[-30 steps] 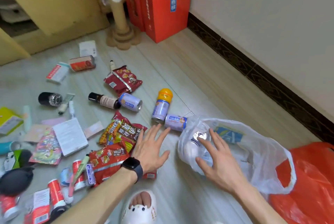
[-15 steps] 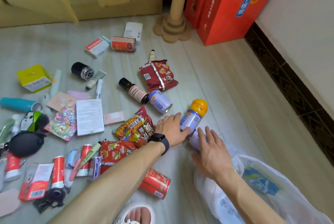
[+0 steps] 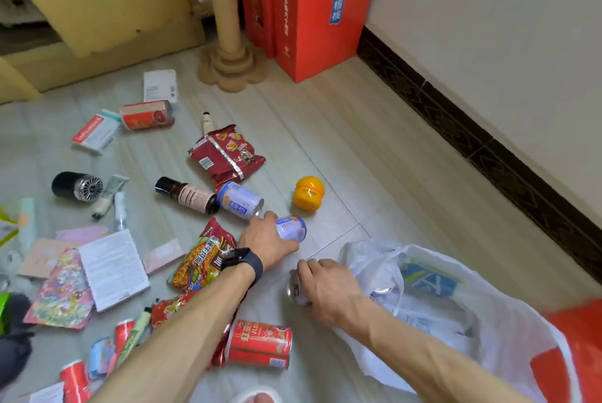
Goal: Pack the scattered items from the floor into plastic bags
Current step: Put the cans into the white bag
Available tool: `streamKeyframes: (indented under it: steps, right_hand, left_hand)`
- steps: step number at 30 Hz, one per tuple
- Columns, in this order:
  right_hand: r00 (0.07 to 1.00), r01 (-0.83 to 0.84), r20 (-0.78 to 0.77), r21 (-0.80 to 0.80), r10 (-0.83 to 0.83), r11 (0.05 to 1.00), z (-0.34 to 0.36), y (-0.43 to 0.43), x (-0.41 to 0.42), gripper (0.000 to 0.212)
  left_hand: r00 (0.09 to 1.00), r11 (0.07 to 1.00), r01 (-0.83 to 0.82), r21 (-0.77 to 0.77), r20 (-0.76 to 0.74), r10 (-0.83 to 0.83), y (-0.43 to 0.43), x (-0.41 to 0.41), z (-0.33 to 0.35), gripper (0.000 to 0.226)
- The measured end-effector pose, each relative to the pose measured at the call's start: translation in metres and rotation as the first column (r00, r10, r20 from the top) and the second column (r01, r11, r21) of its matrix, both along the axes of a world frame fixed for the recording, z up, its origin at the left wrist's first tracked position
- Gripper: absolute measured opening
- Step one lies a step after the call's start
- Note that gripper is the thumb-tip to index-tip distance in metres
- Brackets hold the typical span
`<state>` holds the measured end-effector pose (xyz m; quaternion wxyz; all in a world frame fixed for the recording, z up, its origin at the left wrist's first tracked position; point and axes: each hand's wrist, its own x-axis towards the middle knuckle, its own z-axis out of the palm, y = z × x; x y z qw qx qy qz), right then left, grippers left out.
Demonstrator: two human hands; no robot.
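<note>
My left hand (image 3: 264,239), with a black watch on the wrist, grips a pale blue can (image 3: 292,228) lying on the floor. My right hand (image 3: 329,288) grips a second silver-topped can (image 3: 294,288) just left of the mouth of a white plastic bag (image 3: 462,301). The bag lies open on the floor at the right with several items inside. A yellow round cap (image 3: 308,191) sits on the floor beyond the left hand. A third pale blue can (image 3: 239,200) lies next to a brown bottle (image 3: 186,195).
Snack packs (image 3: 203,259), a dark red chip bag (image 3: 225,155), red cans (image 3: 260,342), boxes and papers litter the floor at the left. A red plastic bag (image 3: 580,357) lies at the lower right. A cardboard post (image 3: 228,44) and a red carton (image 3: 312,12) stand at the back.
Both hands went from spread open to each gripping a can. The right hand has drawn its can back beside the bag. The yellow cap now lies apart from the can.
</note>
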<state>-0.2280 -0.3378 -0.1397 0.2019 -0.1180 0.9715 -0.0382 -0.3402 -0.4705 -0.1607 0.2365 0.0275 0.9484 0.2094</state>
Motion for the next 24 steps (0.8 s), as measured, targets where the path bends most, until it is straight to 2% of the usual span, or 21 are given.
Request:
streamKeyframes:
  steps: [3, 4, 6, 9, 12, 14, 17, 20, 22, 24]
  right_hand:
    - [0.983, 0.182, 0.058, -0.293, -0.173, 0.939, 0.044, 0.012, 0.035, 0.052]
    - [0.960, 0.278, 0.079, -0.394, -0.269, 0.876, 0.057, 0.015, 0.051, 0.057]
    - [0.866, 0.475, 0.156, -0.549, -0.474, 0.687, 0.081, 0.023, 0.084, 0.064]
    - [0.582, 0.674, 0.238, -0.677, -0.777, 0.298, 0.101, 0.035, 0.140, 0.062]
    - [0.273, 0.612, 0.345, -0.782, -0.898, -0.114, 0.106, 0.051, 0.180, 0.052]
    - [0.120, 0.560, 0.396, -0.784, -0.910, -0.267, 0.101, 0.067, 0.199, 0.046]
    - [-0.004, 0.597, 0.356, -0.749, -0.934, -0.288, 0.088, 0.090, 0.220, 0.041]
    - [-0.039, 0.678, 0.295, -0.694, -0.955, -0.242, 0.075, 0.112, 0.228, 0.044]
    - [-0.033, 0.734, 0.257, -0.650, -0.966, -0.198, 0.066, 0.126, 0.225, 0.043]
    - [-0.009, 0.778, 0.200, -0.614, -0.980, -0.132, 0.053, 0.138, 0.216, 0.048]
  left_hand:
    - [0.997, 0.995, 0.066, 0.081, -0.043, -0.063, -0.014, 0.006, 0.036, 0.056]
    - [0.995, 0.990, 0.086, 0.111, -0.062, -0.079, -0.015, 0.010, 0.048, 0.058]
    - [0.986, 0.974, 0.146, 0.172, -0.108, -0.129, -0.008, 0.021, 0.073, 0.063]
    - [0.953, 0.929, 0.289, 0.232, -0.165, -0.256, 0.023, 0.043, 0.103, 0.064]
    - [0.883, 0.839, 0.464, 0.284, -0.225, -0.412, 0.070, 0.071, 0.123, 0.061]
    - [0.790, 0.739, 0.612, 0.283, -0.254, -0.557, 0.108, 0.095, 0.126, 0.062]
    - [0.599, 0.580, 0.801, 0.150, -0.205, -0.774, 0.159, 0.129, 0.112, 0.060]
    - [0.443, 0.448, 0.894, -0.023, -0.123, -0.888, 0.192, 0.150, 0.082, 0.047]
    - [0.415, 0.423, 0.901, -0.098, -0.088, -0.905, 0.206, 0.154, 0.060, 0.041]
    - [0.427, 0.435, 0.885, -0.167, -0.084, -0.900, 0.210, 0.152, 0.044, 0.044]
